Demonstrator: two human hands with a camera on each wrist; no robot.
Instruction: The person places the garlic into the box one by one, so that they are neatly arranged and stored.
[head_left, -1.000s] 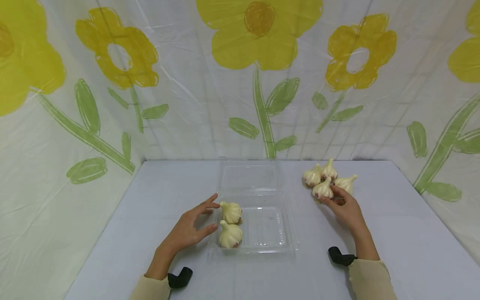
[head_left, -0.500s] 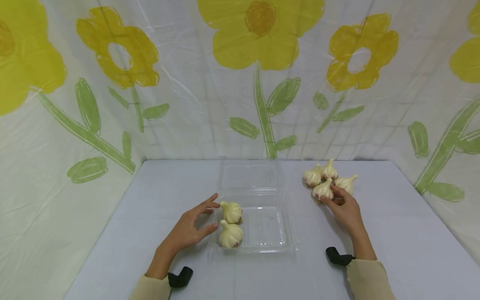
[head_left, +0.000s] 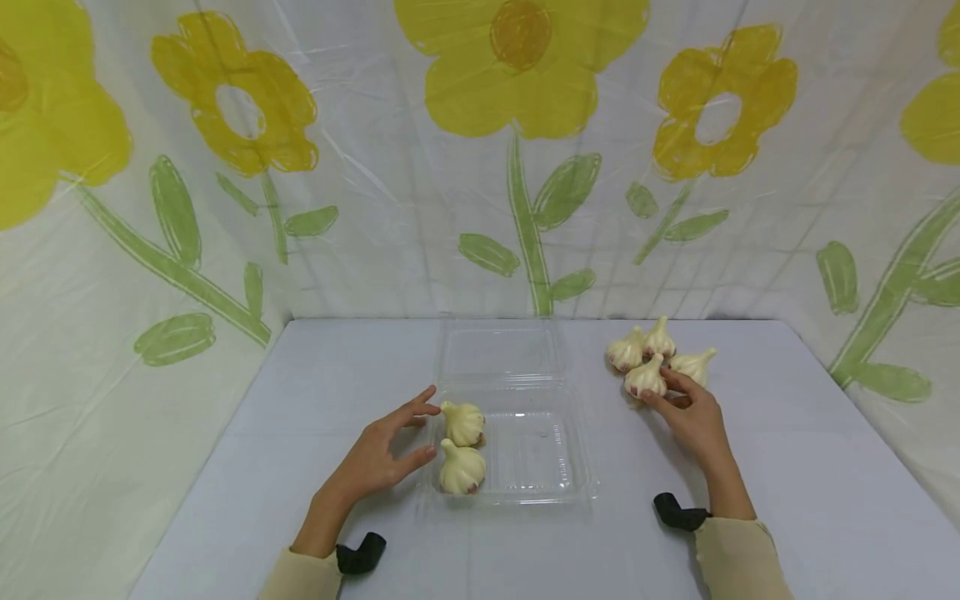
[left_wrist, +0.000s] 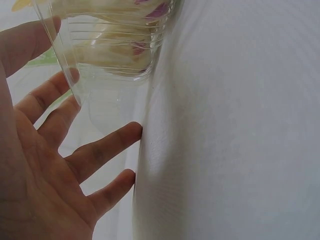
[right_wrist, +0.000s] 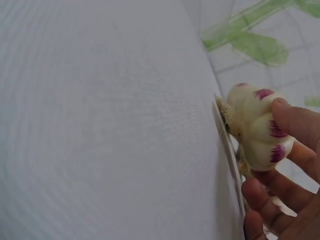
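At the right of the head view my right hand (head_left: 692, 417) pinches a garlic bulb (head_left: 645, 379) between thumb and fingers. In the right wrist view that garlic bulb (right_wrist: 262, 127) shows purple streaks, its rooted base close to the table. My left hand (head_left: 378, 450) is at the left side of a clear plastic clamshell box (head_left: 525, 500), fingers spread. The left wrist view has the fingertips of my left hand (left_wrist: 65, 145) at the box's wall and rim. Inside the box's left part lie two garlic bulbs, the rear one (head_left: 463, 425) and the front one (head_left: 462, 468).
Behind the held bulb sit more garlic bulbs: one at the left (head_left: 625, 353), one at the back (head_left: 659, 340) and one at the right (head_left: 693, 367). The box's lid (head_left: 498, 350) lies open toward the back. A flowered curtain (head_left: 375, 250) hangs behind the white table (head_left: 315, 375).
My right hand stays on the same garlic bulb with only a very slight shift of the wrist. The left hand, the box and the bulbs look the same.
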